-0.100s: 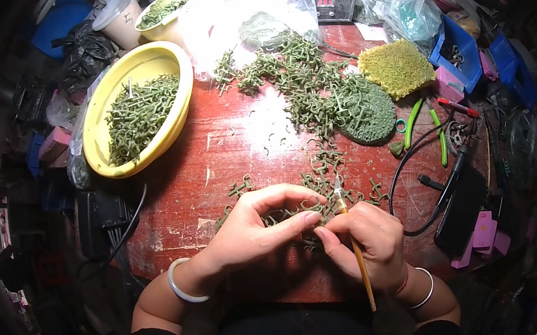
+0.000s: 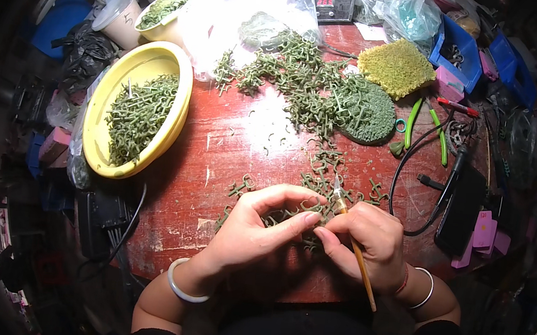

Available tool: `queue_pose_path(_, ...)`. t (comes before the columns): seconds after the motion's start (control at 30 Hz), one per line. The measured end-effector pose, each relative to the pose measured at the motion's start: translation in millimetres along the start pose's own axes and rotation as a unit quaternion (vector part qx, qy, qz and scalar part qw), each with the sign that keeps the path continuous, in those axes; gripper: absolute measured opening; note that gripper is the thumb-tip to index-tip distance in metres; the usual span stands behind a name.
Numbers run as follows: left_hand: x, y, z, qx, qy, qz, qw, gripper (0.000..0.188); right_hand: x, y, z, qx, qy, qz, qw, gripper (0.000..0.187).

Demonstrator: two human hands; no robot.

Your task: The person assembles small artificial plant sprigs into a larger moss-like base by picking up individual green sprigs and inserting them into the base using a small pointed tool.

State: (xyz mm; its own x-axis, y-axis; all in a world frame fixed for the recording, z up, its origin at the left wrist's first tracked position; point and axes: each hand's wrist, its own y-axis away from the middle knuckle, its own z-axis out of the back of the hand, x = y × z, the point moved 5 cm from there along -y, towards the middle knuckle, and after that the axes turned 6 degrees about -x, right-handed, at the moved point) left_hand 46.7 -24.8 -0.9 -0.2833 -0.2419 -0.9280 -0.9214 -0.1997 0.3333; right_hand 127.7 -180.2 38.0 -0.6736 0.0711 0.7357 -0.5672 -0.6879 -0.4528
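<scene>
A red pen (image 2: 458, 108) lies near green-handled pliers (image 2: 412, 124) and a blue bin (image 2: 470, 70).

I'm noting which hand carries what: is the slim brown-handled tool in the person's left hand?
No, the slim brown-handled tool is held in the right hand, its handle slanting toward the picture's lower edge.

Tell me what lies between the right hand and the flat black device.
In the head view, a curve of black cable on the red tabletop lies between the right hand and the flat black device.
</scene>
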Motion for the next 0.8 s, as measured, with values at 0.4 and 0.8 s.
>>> queue_pose_path(0.4,0.6,0.1,-0.3,0.005,-0.001,0.015,1.0,0.028,-2.7,0.6,-0.7,0.008,-0.021,-0.018,1.0,0.01)
queue_pose_path(0.8,1.1,-0.9,0.5,0.008,-0.019,-0.017,1.0,0.028,-4.2,0.6,-0.7,0.017,-0.033,-0.034,0.999,0.009)
